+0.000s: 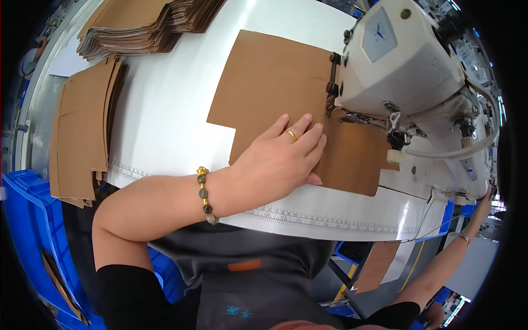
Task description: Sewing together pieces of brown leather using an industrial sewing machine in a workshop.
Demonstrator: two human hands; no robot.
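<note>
My left hand [286, 151] lies flat on a brown leather-like panel [275, 71], fingers stretched out, a ring on one of them. The panel rests on the white table under the white sewing machine [407, 60], with its right part passing beneath the machine head. My fingertips are just left of and nearer to me than the needle and presser foot area [330, 104]. At the far right edge, my right hand [487, 199] reaches to the far end of the machine; its fingers are mostly hidden.
A thick stack of brown panels [132, 41] lies at the back left. More brown panels [80, 132] overhang the table's left edge, above a blue bin [33, 220]. A printed ruler strip [330, 223] follows the front edge. A pale hose [451, 154] loops from the machine.
</note>
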